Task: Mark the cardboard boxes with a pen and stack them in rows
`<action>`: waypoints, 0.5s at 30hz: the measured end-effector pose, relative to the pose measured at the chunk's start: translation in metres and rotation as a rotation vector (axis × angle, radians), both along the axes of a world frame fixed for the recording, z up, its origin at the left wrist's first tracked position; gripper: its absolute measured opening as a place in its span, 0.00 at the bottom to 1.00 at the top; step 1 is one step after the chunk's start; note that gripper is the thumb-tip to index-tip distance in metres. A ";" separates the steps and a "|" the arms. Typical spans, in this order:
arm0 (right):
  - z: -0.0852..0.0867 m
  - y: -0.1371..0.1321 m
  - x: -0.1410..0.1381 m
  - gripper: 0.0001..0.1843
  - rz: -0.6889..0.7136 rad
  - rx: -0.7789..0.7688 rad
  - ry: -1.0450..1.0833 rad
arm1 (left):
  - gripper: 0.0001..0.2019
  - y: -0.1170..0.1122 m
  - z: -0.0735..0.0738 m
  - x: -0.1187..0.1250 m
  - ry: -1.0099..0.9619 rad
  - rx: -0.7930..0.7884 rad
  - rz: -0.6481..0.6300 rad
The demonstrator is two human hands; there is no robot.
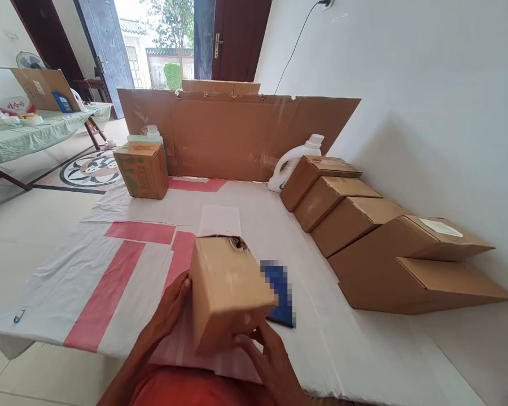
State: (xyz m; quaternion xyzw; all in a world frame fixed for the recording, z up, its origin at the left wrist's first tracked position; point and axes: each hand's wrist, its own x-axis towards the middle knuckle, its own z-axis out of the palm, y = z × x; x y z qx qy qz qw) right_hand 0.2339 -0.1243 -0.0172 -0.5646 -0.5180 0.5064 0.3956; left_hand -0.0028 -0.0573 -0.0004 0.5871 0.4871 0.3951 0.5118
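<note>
A brown cardboard box (232, 282) is in front of me at the near side of the table, with a dark torn hole at its far top edge. My left hand (175, 304) lies along the box's left side, its fingertips partly hidden. At the near right lower corner, my right hand (268, 352) grips the box with thumb and fingers. Both hands hold it between them. Just right of the box lies a flat dark blue object (281, 299), partly pixelated, so its kind is unclear. Beyond the box is a pale flat rectangle (220, 219) on the cloth.
Several cardboard boxes (347, 225) line the right side by the wall, the nearest with raised flaps. A white jug (298, 158) and a large cardboard panel (228, 135) stand at the back. At the back left, a printed carton (141, 172) stands before a capped bottle (152, 132).
</note>
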 end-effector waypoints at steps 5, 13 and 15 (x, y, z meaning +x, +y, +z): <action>0.036 0.018 0.000 0.48 -0.145 0.003 0.192 | 0.33 -0.035 0.033 -0.037 0.264 -0.037 0.102; 0.066 0.028 -0.024 0.46 -0.044 -0.162 0.294 | 0.32 -0.055 0.086 -0.059 0.300 0.021 0.219; 0.060 0.032 -0.031 0.45 -0.015 -0.195 0.350 | 0.33 -0.045 0.086 -0.052 0.309 0.008 0.230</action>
